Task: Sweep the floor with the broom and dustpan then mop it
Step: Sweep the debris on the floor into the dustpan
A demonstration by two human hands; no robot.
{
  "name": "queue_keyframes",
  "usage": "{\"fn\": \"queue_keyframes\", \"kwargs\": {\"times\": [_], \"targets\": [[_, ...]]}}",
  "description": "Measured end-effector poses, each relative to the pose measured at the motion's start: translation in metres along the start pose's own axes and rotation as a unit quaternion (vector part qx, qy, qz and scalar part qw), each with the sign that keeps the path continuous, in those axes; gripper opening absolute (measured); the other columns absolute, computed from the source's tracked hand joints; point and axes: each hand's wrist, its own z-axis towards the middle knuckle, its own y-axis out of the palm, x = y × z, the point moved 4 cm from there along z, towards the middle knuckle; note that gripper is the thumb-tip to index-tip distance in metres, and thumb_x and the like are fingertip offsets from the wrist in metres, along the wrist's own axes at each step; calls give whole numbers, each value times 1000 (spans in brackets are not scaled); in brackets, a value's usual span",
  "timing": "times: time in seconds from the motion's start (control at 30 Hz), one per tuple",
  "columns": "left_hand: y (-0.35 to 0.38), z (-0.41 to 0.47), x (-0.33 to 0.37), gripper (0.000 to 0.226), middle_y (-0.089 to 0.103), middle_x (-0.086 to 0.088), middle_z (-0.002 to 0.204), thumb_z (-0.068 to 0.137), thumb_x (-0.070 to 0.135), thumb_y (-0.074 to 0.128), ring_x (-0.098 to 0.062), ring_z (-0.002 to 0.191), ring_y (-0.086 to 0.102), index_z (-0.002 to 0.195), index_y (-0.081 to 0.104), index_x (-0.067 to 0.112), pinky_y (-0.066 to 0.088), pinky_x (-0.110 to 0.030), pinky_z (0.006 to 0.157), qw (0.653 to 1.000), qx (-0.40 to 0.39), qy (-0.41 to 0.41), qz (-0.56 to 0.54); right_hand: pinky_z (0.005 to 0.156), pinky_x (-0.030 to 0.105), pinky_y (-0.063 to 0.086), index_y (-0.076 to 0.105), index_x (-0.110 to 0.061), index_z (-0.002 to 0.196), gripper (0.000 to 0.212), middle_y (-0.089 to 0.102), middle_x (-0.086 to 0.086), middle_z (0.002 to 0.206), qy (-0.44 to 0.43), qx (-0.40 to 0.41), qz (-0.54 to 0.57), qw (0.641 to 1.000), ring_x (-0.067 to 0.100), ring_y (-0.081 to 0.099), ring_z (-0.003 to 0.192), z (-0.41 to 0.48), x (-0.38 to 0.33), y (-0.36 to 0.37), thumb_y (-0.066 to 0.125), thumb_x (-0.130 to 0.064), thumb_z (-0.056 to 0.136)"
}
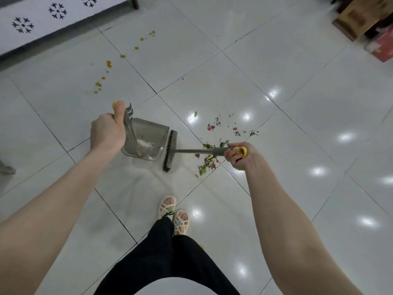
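My left hand (pixel 107 132) is shut on the yellow-capped upright handle of a grey translucent dustpan (pixel 146 139), which rests on the white tiled floor with pale crumbs inside. My right hand (pixel 240 155) grips the grey, yellow-tipped handle of a broom (pixel 191 150). Its dark brush head (pixel 169 151) stands right at the dustpan's open edge. Green leaf scraps and pink petals (pixel 214 143) lie scattered on the tiles to the right of the brush, under and beyond the handle.
A trail of orange-yellow spill spots (pixel 108 63) runs across the tiles toward a white patterned cloth (pixel 42 20) at the top left. Wooden and red boxes (pixel 370 24) stand at the top right. My sandalled feet (pixel 174 216) are just behind the broom.
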Motion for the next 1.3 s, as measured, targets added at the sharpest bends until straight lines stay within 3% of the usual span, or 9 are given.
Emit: {"fn": "queue_keyframes", "kwargs": {"times": [0.3, 0.6, 0.73, 1.0, 1.07, 1.13, 1.3], "targets": [[28, 29, 40, 72, 49, -19, 80, 99, 55, 18, -31, 80, 42, 82, 59, -3, 31, -35, 70, 1000, -12, -12, 14, 25, 10, 25, 50, 6, 96, 19, 45, 6, 54, 13, 40, -53, 998, 6, 37, 25, 18, -58, 15, 46, -13, 95], [80, 31, 101, 70, 61, -32, 100, 98, 56, 20, -42, 96, 55, 81, 60, 1, 32, -35, 73, 998, 9, -61, 1, 23, 12, 25, 49, 3, 86, 19, 46, 9, 52, 27, 64, -109, 992, 6, 36, 24, 25, -159, -26, 46, -13, 96], [116, 10, 132, 75, 61, -32, 98, 98, 58, 19, -42, 95, 56, 85, 63, -2, 36, -37, 73, 991, 63, -113, -11, 23, 11, 24, 49, -7, 92, 8, 47, 8, 49, 44, 54, -168, 983, 7, 37, 24, 27, -228, -54, 47, -14, 94], [170, -59, 185, 75, 61, -20, 88, 97, 60, 20, -39, 93, 57, 83, 63, 0, 39, -38, 76, 967, 139, -210, -47, 24, 12, 26, 57, 5, 80, 29, 44, 4, 47, 63, 50, -258, 963, 6, 37, 24, 4, -333, -82, 44, -16, 95], [176, -71, 188, 76, 62, -22, 93, 96, 61, 20, -39, 93, 57, 87, 64, 0, 36, -37, 74, 961, 147, -230, -48, 24, 12, 26, 59, 9, 76, 35, 41, 2, 49, 59, 43, -281, 957, 5, 37, 24, 2, -344, -78, 43, -16, 95], [179, -84, 190, 78, 62, -27, 100, 96, 61, 20, -40, 92, 55, 90, 65, -2, 34, -36, 72, 956, 162, -242, -47, 23, 11, 25, 53, -1, 84, 20, 41, 2, 47, 57, 25, -298, 953, 6, 38, 24, -2, -347, -74, 43, -15, 95], [180, -119, 180, 81, 64, -23, 95, 96, 61, 18, -31, 79, 48, 88, 64, -4, 34, -34, 71, 943, 187, -265, -69, 23, 12, 25, 47, -6, 86, 15, 43, 3, 45, 74, 2, -324, 943, 6, 38, 23, -5, -343, -70, 43, -17, 96]]}}
